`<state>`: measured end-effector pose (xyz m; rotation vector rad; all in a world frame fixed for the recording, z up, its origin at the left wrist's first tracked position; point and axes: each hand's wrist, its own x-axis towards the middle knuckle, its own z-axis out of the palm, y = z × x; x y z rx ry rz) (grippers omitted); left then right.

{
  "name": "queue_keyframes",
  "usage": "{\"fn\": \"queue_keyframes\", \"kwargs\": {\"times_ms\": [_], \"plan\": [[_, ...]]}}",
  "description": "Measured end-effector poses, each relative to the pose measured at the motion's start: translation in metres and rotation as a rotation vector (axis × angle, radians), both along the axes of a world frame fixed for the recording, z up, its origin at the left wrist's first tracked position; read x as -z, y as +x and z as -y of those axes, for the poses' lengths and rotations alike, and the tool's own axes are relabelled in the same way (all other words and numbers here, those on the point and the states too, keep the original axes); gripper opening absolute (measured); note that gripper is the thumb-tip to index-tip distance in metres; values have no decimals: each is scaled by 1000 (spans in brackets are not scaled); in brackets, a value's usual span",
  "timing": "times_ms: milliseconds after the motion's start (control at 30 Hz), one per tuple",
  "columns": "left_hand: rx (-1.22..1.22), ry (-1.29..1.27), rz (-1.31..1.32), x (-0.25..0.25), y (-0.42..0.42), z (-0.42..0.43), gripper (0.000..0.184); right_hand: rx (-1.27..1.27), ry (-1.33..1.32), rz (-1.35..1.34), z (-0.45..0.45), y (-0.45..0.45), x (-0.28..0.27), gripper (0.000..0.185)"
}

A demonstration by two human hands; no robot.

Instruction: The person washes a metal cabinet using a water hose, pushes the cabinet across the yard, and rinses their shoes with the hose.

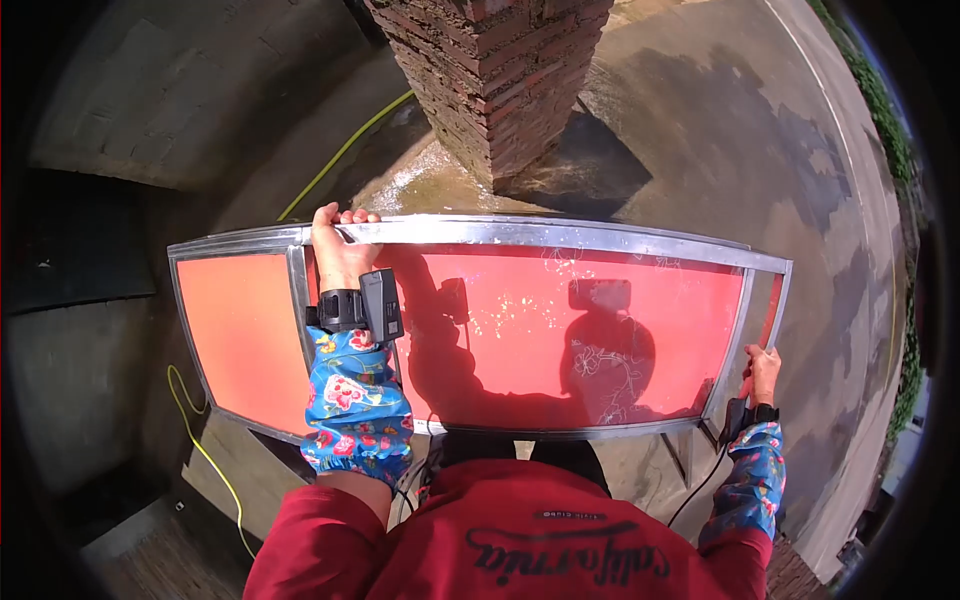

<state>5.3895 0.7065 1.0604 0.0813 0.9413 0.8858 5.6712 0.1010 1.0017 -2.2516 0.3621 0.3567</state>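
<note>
A wide metal-framed panel (500,350) stretches across the view in front of my body. Its large section is red with pale scratched drawings, and a narrower orange section (240,335) lies to the left. My left hand (342,245) is wrapped over the far metal rail (560,233), near the upright between the two sections. At the right end, my right hand (763,372) is closed around the frame's side bar (780,305). Shadows of my head and arm fall on the red surface.
Beyond the far rail rises a brick pillar (490,80). A yellow hose (345,150) runs over the concrete floor (700,130) behind the panel, and more yellow hose (215,460) lies at the left. Metal legs (680,460) show below the near edge.
</note>
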Motion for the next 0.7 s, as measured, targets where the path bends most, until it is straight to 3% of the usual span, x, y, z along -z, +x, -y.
{"fn": "queue_keyframes", "kwargs": {"times_ms": [367,533,633,700], "plan": [[58,120,6,13,2,-10,28,3,-74,10,-15,-5,-9,21],[135,168,23,27,0,-25,27,-40,-40,19,-14,9,17,27],[220,210,10,37,-1,-37,26,-138,-45,-96,-13,16,16,35],[285,241,-15,47,-3,-51,22,-283,-14,-16,-2,13,18,40]]}}
